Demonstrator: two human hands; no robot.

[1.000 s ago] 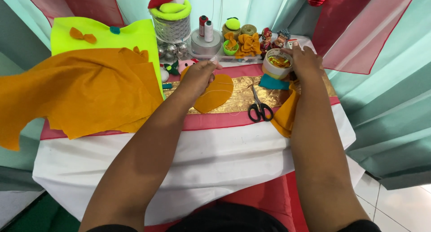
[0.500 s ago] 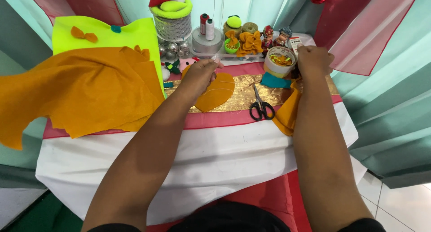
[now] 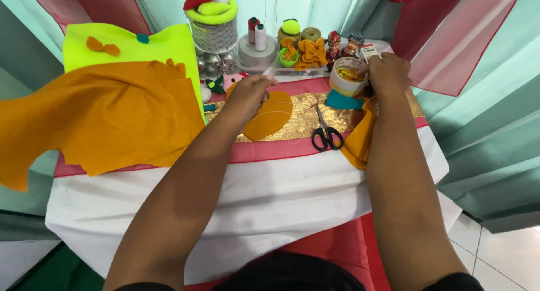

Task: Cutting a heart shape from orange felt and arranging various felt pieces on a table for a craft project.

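Right hand (image 3: 388,71) has lifted slightly off the tape roll's rim toward its far side; left hand (image 3: 247,94) stays put on the felt.

Big orange felt sheets (image 3: 95,116) drape the worktop (image 3: 270,184) at far left, over a neon-yellow sheet (image 3: 129,46). Left fingers press down, curled, on the rounded orange felt cutout (image 3: 273,119), which lies just under and right of them on the gold runner (image 3: 304,119), a white thread crossing it. Black scissors (image 3: 325,134) lie between both hands, long axis pointing away, handles near; the right hand is nearer. Right fingers are clenched beside the white tape roll (image 3: 347,77); whether they pinch anything I cannot tell.
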